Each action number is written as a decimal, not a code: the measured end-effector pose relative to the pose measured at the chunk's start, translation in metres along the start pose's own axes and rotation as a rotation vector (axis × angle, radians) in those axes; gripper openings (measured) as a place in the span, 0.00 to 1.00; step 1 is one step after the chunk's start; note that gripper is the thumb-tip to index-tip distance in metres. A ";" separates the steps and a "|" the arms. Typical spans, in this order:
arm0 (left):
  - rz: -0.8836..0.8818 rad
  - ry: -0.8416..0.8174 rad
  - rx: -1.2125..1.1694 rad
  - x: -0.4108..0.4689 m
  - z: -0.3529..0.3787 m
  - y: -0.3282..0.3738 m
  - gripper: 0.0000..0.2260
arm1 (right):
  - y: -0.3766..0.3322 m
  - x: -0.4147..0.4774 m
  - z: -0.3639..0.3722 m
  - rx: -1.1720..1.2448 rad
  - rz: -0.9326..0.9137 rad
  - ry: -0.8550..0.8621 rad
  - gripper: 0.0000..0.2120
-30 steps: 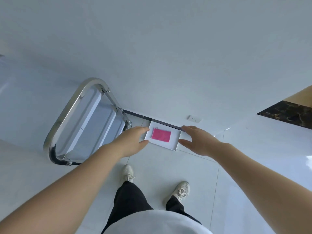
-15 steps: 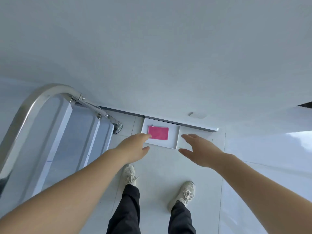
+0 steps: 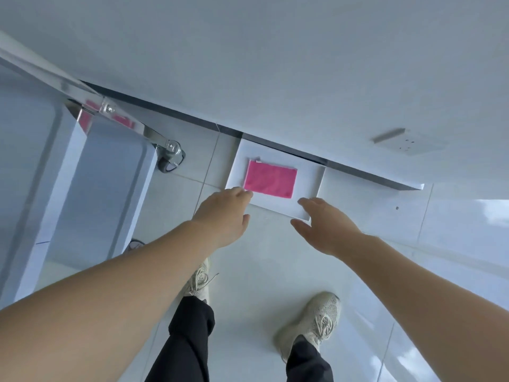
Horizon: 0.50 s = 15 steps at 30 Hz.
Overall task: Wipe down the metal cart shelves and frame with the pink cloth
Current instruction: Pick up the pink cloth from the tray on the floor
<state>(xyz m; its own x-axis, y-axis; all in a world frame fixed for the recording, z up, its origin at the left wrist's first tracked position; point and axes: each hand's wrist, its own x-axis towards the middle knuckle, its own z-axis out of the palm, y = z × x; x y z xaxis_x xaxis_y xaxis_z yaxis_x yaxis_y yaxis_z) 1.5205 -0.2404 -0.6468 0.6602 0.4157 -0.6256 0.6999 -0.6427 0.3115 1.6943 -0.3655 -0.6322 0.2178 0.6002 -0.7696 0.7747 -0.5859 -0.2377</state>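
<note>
A folded pink cloth point(image 3: 270, 180) lies flat in a shallow white tray point(image 3: 308, 186) on the tiled floor, against the wall. My left hand point(image 3: 225, 213) reaches down with straight fingers, its fingertips at the cloth's near left corner. My right hand point(image 3: 325, 224) is spread open over the tray's near right corner, holding nothing. The metal cart point(image 3: 82, 175) stands at the left, its shiny shelves and frame seen from above, one caster point(image 3: 172, 157) near the tray.
A white wall point(image 3: 275, 64) with a dark baseboard runs behind the tray, and a socket plate point(image 3: 405, 142) sits on it at the right. My two feet in pale sneakers point(image 3: 316, 318) stand on glossy white floor tiles below the hands.
The view has dropped closer to the floor, so the tray and cart look larger. Both hands have reached nearer the tray; the left fingertips now meet the cloth's corner.
</note>
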 end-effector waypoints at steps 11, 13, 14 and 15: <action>0.042 0.079 0.037 0.104 0.116 -0.060 0.20 | 0.043 0.161 0.108 -0.044 0.018 0.019 0.23; 0.046 0.080 0.029 0.114 0.125 -0.065 0.20 | 0.049 0.187 0.121 -0.039 0.035 0.038 0.23; 0.052 0.074 0.025 0.120 0.132 -0.068 0.21 | 0.052 0.200 0.129 -0.039 0.045 0.042 0.24; 0.059 0.071 0.021 0.124 0.137 -0.070 0.21 | 0.054 0.213 0.135 -0.041 0.048 0.052 0.24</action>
<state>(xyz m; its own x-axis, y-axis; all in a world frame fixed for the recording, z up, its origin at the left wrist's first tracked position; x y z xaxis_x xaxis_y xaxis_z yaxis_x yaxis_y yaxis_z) 1.5155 -0.2319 -0.8442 0.7185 0.4207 -0.5539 0.6536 -0.6807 0.3308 1.7021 -0.3433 -0.8888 0.2854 0.6001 -0.7473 0.7859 -0.5928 -0.1759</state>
